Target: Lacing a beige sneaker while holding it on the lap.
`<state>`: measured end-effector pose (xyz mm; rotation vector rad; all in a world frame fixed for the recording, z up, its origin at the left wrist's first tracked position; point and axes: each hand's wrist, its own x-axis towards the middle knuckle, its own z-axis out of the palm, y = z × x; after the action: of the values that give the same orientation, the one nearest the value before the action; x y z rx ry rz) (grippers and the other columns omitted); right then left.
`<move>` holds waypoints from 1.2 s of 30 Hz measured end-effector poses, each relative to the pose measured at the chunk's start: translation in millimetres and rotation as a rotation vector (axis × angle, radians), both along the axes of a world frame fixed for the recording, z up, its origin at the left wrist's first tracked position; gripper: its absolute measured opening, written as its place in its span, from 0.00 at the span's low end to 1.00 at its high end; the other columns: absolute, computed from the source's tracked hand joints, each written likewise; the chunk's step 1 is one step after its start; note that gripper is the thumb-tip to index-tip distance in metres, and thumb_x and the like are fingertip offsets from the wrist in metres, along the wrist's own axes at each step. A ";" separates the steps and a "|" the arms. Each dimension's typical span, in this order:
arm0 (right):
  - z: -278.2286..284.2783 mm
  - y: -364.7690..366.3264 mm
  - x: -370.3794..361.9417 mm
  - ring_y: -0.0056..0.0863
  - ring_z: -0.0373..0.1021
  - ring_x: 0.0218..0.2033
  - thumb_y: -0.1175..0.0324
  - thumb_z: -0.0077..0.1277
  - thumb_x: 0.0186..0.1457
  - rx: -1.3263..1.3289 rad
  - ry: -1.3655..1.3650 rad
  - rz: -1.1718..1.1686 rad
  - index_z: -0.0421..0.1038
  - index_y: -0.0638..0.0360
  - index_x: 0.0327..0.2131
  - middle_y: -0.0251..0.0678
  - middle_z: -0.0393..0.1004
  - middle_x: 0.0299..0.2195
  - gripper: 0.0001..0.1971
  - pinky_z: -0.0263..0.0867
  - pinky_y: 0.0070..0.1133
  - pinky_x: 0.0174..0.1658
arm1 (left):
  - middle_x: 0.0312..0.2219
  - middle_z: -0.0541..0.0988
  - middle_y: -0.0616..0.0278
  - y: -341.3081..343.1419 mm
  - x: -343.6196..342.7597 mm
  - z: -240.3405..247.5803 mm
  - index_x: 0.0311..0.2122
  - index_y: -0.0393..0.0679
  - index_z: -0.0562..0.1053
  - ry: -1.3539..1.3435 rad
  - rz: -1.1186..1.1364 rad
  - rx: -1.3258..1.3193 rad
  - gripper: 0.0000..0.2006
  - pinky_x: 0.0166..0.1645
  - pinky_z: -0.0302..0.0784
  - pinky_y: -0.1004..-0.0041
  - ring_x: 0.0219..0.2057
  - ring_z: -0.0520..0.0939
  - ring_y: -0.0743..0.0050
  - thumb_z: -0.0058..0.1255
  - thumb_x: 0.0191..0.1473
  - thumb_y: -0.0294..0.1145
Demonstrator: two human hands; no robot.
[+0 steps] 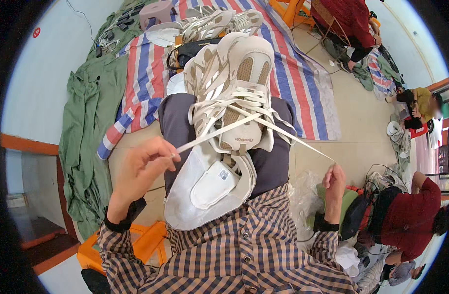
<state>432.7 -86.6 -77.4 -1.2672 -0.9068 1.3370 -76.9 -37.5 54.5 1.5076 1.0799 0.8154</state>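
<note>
On my lap rests a beige and white sneaker, its toe pointing away from me and its tongue toward me. Cream shoelaces cross over the tongue and stretch out to both sides. My left hand pinches one lace end, left of the shoe. The other end is pinched by my right hand, out to the right. Below the tongue lies a pale shoe-shaped piece with a white insole-like pad on it. Another similar sneaker sits partly hidden behind the first.
Striped sheeting covers the floor ahead, with several more sneakers at its far end. Green cloth lies to the left. An orange stool is by my left elbow. Other people sit along the right.
</note>
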 end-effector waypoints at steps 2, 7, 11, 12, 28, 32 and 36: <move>-41.9 -17.3 35.5 0.19 0.65 0.14 0.63 0.44 0.61 -0.076 -0.041 -0.230 0.72 0.61 0.36 0.32 0.71 0.18 0.11 0.62 0.15 0.19 | 0.34 0.75 0.58 5.6 9.3 -7.8 0.29 0.38 0.71 0.078 -0.029 0.001 0.01 0.36 0.69 0.79 0.32 0.74 0.80 0.50 0.49 0.20; -31.0 3.2 -56.4 0.19 0.67 0.17 0.67 0.46 0.60 -0.223 -0.551 0.109 0.70 0.61 0.46 0.31 0.73 0.20 0.13 0.64 0.15 0.22 | 0.28 0.72 0.64 21.5 59.8 -1.8 0.30 0.39 0.70 0.208 0.181 0.364 0.03 0.31 0.66 0.81 0.27 0.71 0.83 0.51 0.49 0.21; 6.1 40.4 -109.8 0.18 0.70 0.22 0.73 0.46 0.59 0.139 -0.410 -0.025 0.69 0.63 0.48 0.33 0.75 0.29 0.13 0.66 0.15 0.27 | 0.24 0.73 0.65 38.5 93.9 15.1 0.33 0.42 0.72 0.355 0.337 0.553 0.07 0.24 0.65 0.78 0.19 0.71 0.79 0.54 0.46 0.20; 17.3 45.1 -123.9 0.18 0.70 0.22 0.73 0.46 0.59 0.141 -0.401 -0.023 0.69 0.63 0.48 0.33 0.75 0.29 0.13 0.66 0.15 0.27 | 0.22 0.72 0.64 42.1 100.4 18.5 0.34 0.44 0.72 0.433 0.338 0.586 0.09 0.23 0.65 0.76 0.18 0.71 0.77 0.55 0.46 0.20; 41.8 44.3 -113.0 0.09 0.55 0.15 0.69 0.44 0.62 0.042 0.175 0.154 0.73 0.60 0.44 0.25 0.63 0.16 0.11 0.53 0.12 0.19 | 0.15 0.69 0.70 91.3 96.7 17.2 0.30 0.42 0.72 0.374 -0.055 0.101 0.04 0.22 0.60 0.77 0.17 0.67 0.84 0.53 0.49 0.29; 77.6 35.5 -46.4 0.10 0.44 0.10 0.75 0.33 0.63 0.141 1.006 -0.408 0.53 0.60 0.61 0.20 0.49 0.14 0.23 0.44 0.11 0.15 | 0.15 0.68 0.76 99.7 90.5 28.2 0.24 0.40 0.71 0.203 -0.158 -0.076 0.08 0.23 0.58 0.81 0.19 0.65 0.92 0.52 0.49 0.32; 80.5 -0.5 45.9 0.11 0.47 0.11 0.74 0.36 0.58 0.382 0.895 -0.294 0.46 0.54 0.65 0.21 0.51 0.14 0.30 0.45 0.14 0.17 | 0.15 0.68 0.74 110.0 87.4 21.0 0.25 0.39 0.71 0.283 -0.136 0.012 0.07 0.23 0.59 0.81 0.19 0.66 0.91 0.53 0.49 0.31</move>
<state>478.6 -87.1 3.1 -0.3895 -0.2921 1.2292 10.5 72.5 75.5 1.7227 1.1624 0.5256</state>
